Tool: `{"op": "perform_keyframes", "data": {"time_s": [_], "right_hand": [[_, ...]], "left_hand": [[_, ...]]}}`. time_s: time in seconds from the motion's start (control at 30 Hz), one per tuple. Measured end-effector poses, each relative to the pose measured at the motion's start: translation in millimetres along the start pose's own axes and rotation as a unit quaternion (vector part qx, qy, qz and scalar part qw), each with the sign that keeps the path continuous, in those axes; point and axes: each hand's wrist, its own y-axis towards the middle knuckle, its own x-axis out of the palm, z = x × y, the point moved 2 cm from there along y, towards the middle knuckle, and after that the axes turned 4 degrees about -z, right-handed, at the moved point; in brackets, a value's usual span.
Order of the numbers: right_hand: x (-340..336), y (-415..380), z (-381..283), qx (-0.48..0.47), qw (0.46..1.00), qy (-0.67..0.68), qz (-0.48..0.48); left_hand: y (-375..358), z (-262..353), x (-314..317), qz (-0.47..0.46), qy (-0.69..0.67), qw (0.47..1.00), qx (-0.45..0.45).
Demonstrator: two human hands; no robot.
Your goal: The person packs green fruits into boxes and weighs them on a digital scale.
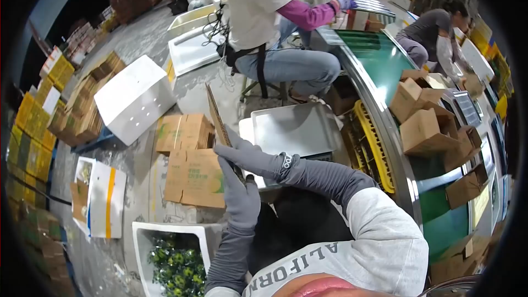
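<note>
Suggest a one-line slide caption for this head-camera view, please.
Both gloved hands, left hand and right hand, grip a flat cardboard sheet edge-on above stacked cartons.

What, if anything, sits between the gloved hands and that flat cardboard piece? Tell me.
Nothing visible. The left hand and right hand both already grip the flat cardboard piece at its lower end, held edge-on above the cardboard boxes.

Both gloved hands — left hand (240, 198) and right hand (248, 157) — are grey, on a brown flattened carton (221, 126). Centre left, brown cartons (190, 173) carry green print. Upper left, a white foam box (135, 98); lower left, a white tub (165, 239) of green fruit (179, 269). At right, the conveyor belt (385, 58) is dark green — a yellow crate (374, 143) beside it.
</note>
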Motion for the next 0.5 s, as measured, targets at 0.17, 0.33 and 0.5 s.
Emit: {"op": "perform_keyframes", "data": {"time_s": [0.17, 0.33, 0.5], "right_hand": [[-67.0, -47.0, -21.4, 0.155, 0.987, -0.012, 0.027], [-150.5, -54.9, 29.1, 0.134, 0.97, -0.152, 0.132], [-189.7, -56.1, 11.9, 0.115, 0.954, -0.269, 0.067]], "left_hand": [[6.1, 13.5, 46.6, -0.09, -0.138, 0.985, 0.057], [47.1, -13.3, 89.7, -0.142, -0.322, 0.936, -0.009], [113.3, -30.5, 126.0, -0.167, -0.313, 0.933, -0.058]]}}
